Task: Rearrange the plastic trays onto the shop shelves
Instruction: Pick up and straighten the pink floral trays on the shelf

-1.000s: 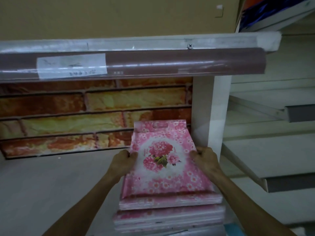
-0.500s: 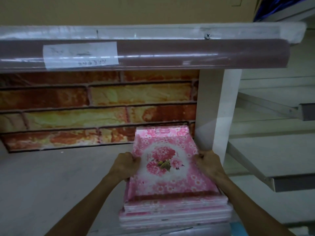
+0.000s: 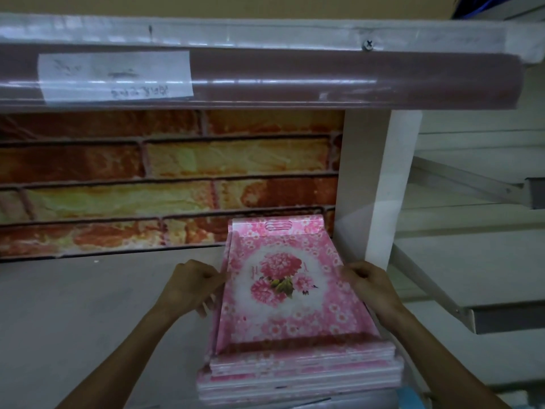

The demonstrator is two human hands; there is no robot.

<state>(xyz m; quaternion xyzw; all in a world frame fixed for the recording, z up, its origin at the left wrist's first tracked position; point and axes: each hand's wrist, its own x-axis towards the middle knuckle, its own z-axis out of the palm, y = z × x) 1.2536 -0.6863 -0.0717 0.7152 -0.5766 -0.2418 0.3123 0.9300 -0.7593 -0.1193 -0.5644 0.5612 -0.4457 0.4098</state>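
1. Left hand (image 3: 188, 287) at 9 o'clock of top tray (image 3: 283, 284): grip curled on its left rim, pinching.
2. Tray stack (image 3: 298, 370) on shelf (image 3: 88, 314), far end near brick-print back panel (image 3: 165, 184), tight beside white upright (image 3: 380, 184) at 3 o'clock.
3. Right hand (image 3: 368, 283) at 3 o'clock: grip clenched on right rim.
4. Advice: keep both sides level, square edges w/ stack below, watch knuckles vs upright.
5. Above at 12 o'clock: shelf edge strip (image 3: 295, 78) w/ paper label (image 3: 115, 75). More shelves (image 3: 472, 261) to right.

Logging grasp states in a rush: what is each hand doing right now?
Left hand: fingers curled on the left edge of the top pink tray.
Right hand: gripping the same tray's right edge.
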